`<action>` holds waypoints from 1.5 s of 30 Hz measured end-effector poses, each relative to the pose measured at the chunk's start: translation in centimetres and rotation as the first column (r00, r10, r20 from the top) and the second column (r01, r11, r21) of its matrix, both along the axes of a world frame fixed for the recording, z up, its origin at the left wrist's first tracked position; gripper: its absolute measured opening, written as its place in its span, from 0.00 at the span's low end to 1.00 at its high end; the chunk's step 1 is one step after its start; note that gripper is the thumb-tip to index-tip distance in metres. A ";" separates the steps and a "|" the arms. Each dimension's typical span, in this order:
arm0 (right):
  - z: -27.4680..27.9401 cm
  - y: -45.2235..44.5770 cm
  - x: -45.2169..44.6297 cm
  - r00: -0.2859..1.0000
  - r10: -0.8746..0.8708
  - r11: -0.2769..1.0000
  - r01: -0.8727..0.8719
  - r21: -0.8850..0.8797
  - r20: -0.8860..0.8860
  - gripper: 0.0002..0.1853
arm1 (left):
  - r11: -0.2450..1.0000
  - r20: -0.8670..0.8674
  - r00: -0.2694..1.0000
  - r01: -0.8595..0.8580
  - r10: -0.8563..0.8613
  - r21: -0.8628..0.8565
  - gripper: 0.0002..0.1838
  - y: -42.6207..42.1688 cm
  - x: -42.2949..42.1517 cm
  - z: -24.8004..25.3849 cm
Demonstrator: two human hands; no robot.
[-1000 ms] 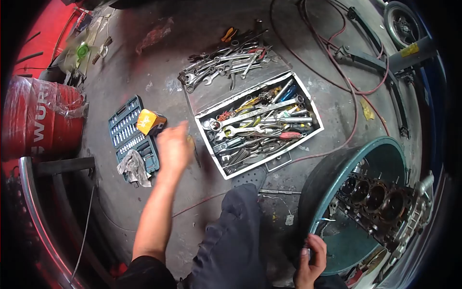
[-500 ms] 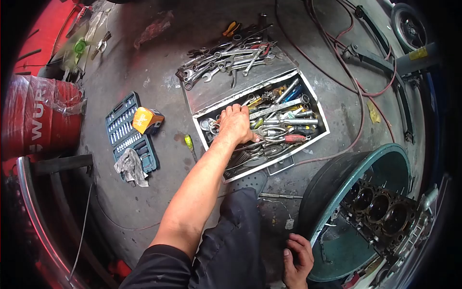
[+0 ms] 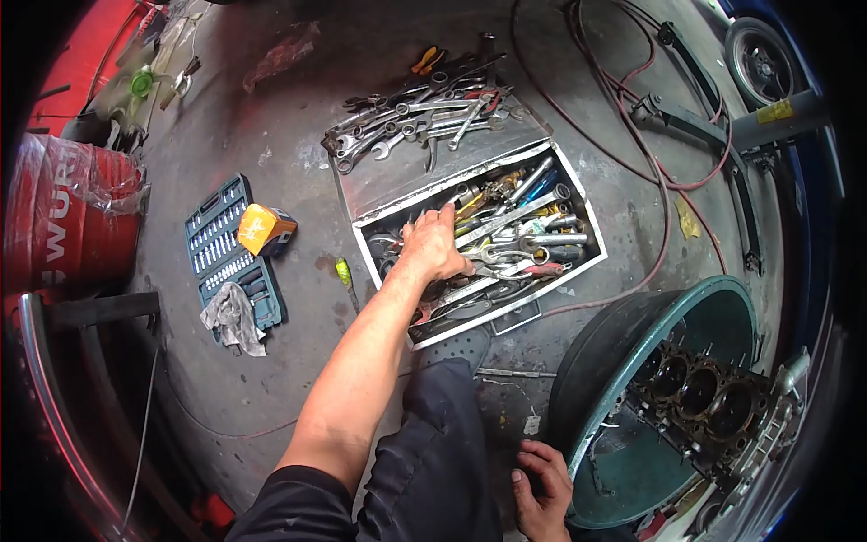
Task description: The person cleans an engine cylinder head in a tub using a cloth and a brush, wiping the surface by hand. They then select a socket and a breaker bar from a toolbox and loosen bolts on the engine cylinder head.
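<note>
My left hand (image 3: 433,244) reaches palm-down into the open metal toolbox (image 3: 361,242), fingers spread over the tools and fingertips partly hidden among them. The thumb is beside pliers (image 3: 545,269) with a red handle. A large wrench (image 3: 515,217) lies across the box, right of the hand, among screwdrivers and other metal tools. My right hand (image 3: 542,492) hangs low beside the green tub (image 3: 591,425), with fingers loosely bent, thumb apart and nothing seen in it. Many combination wrenches (image 3: 388,149) are piled on the opened lid (image 3: 397,190).
At left lie an open socket set (image 3: 217,239), an orange box (image 3: 264,230) and a grey rag (image 3: 232,316). A screwdriver with a yellow-green handle (image 3: 343,271) is beside the toolbox. The tub holds an engine block (image 3: 695,388). Red hoses (image 3: 668,181) cross the right floor.
The camera view has shifted slightly, moving the scene a little left. My left hand has shifted among the tools, and the tools beneath it have moved slightly. My right hand stays by the tub.
</note>
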State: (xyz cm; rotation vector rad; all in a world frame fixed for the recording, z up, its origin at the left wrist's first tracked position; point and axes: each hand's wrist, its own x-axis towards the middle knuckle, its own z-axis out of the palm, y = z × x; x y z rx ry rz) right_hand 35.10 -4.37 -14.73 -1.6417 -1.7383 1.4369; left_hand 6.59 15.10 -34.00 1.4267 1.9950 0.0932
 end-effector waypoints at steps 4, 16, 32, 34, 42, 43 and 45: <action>-0.2 -0.1 -0.1 1.000 0.011 1.000 -0.011 -0.003 0.000 0.11 | 0.993 0.018 0.999 0.042 -0.041 -0.109 0.55 0.9 -0.1 1.1; -0.9 1.2 -0.6 1.000 0.019 0.999 -0.020 -0.045 -0.006 0.11 | 0.965 -0.059 0.963 0.261 -0.262 -0.016 0.34 -1.8 2.1 2.7; -11.5 23.5 -13.4 0.866 0.422 0.661 -0.497 0.562 0.268 0.12 | 0.929 -0.233 0.971 0.138 -0.057 0.344 0.33 -5.2 5.5 -0.8; -16.3 27.3 -14.9 0.679 0.502 0.575 -0.725 0.379 0.536 0.20 | 0.965 -0.163 0.980 0.147 -0.113 0.215 0.36 -5.2 5.2 0.3; -16.8 29.2 -14.2 0.261 0.370 0.343 -0.930 0.130 0.892 0.20 | 0.968 -0.231 0.968 0.146 -0.098 0.202 0.41 -7.3 5.0 0.8; -16.6 29.1 -13.7 0.258 0.369 0.345 -0.930 0.126 0.893 0.20 | 0.964 -0.243 0.966 0.145 -0.090 0.222 0.40 -7.7 4.8 0.8; -15.9 28.3 -12.3 0.335 0.325 0.321 -0.919 0.231 0.884 0.19 | 0.959 -0.283 0.954 0.170 -0.102 0.227 0.41 -8.5 4.7 0.7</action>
